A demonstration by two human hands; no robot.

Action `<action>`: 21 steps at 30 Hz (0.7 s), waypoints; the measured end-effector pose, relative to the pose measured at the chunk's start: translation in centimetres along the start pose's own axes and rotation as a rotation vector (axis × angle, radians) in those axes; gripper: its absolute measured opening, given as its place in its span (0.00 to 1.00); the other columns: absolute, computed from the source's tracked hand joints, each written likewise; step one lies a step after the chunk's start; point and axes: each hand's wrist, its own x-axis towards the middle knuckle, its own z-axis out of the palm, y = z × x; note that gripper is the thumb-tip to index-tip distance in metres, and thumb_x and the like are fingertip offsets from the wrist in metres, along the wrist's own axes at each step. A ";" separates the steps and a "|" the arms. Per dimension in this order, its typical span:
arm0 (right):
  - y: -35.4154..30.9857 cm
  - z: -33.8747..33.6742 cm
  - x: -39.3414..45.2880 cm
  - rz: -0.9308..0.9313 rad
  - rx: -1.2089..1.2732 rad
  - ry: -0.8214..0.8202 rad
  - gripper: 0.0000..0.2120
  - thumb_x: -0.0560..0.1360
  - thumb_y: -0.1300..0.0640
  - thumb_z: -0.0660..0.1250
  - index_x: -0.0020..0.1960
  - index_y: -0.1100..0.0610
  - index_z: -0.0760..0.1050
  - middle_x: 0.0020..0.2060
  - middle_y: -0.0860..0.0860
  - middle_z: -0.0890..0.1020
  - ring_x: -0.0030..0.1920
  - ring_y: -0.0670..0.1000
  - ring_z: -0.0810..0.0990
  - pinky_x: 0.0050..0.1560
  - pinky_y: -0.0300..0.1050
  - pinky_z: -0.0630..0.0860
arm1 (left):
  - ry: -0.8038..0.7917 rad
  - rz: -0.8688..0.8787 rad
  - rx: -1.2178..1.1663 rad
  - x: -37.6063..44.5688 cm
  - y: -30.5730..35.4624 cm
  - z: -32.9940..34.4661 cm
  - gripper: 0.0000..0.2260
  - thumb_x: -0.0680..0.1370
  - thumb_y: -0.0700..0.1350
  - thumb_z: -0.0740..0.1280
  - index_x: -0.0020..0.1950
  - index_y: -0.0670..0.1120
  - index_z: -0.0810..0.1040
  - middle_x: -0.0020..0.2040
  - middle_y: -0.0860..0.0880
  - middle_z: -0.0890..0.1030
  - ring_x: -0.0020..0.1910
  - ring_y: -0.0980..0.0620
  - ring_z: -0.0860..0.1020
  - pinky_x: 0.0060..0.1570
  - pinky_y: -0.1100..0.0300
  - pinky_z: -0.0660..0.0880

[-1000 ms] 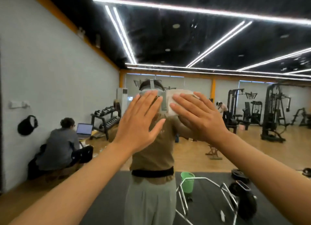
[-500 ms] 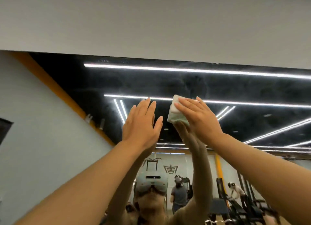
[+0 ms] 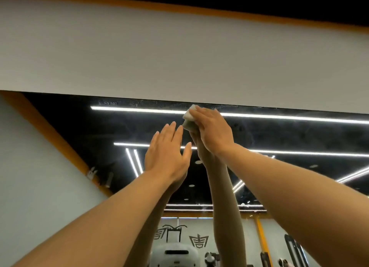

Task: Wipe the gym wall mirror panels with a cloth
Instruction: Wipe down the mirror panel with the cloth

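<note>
Fingers of the right hand (image 3: 212, 130) press a folded white cloth (image 3: 189, 117) against the dark glass wall mirror (image 3: 79, 126) near its top edge; left hand (image 3: 166, 156) lies flat, fingers straight, apparently touching the glass.

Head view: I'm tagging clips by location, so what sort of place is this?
Probably a gym: a wall mirror being wiped with a cloth, and weight machines reflected at its lower right.

Two hands, a left hand (image 3: 166, 152) and a right hand (image 3: 214, 130); one cloth (image 3: 188, 117); one mirror (image 3: 279, 130).
</note>
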 end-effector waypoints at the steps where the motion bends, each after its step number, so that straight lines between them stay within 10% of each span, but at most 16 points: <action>1: 0.0 0.3 0.6 -0.006 -0.003 -0.012 0.20 0.83 0.54 0.59 0.75 0.50 0.67 0.73 0.50 0.71 0.73 0.54 0.65 0.76 0.49 0.55 | 0.010 -0.001 0.011 0.0 -0.2 0.4 0.27 0.84 0.58 0.51 0.81 0.50 0.50 0.82 0.52 0.49 0.80 0.54 0.45 0.77 0.56 0.40; 21: 8.5 -1.0 4.4 -0.102 -0.112 -0.408 0.26 0.84 0.42 0.40 0.81 0.47 0.44 0.81 0.50 0.45 0.80 0.53 0.43 0.78 0.58 0.43 | 0.075 0.041 0.040 -0.3 -1.1 1.1 0.34 0.75 0.62 0.44 0.81 0.54 0.53 0.81 0.57 0.52 0.79 0.61 0.46 0.74 0.65 0.39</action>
